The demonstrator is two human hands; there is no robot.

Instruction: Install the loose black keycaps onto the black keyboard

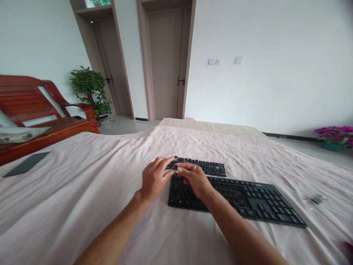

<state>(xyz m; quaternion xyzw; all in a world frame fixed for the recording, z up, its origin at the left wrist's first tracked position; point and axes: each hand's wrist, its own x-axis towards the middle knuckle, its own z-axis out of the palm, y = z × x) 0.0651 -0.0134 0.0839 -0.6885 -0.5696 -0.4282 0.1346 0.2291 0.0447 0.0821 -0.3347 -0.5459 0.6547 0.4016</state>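
Observation:
A black computer keyboard (259, 206) lies on the cloth, with keys missing from its main section and its number pad keys in place. Just behind it, loose black keycaps (209, 167) are set out in rows. My left hand (156, 178) is at the left end of these rows, thumb and forefinger apart, with dark keycaps visible through the gap. Close beside it, my right hand (195, 178) hovers over the keyboard's left part, thumb and fingertips pinched together. What the pinch holds is too small to make out.
A pale flowered cloth (110, 191) covers the surface, with wrinkles on the left. A dark flat panel (26, 164) lies at far left. On the right are a small dark piece (317, 200) and a pale strip (335, 219). A wooden bench (35, 106) stands beyond.

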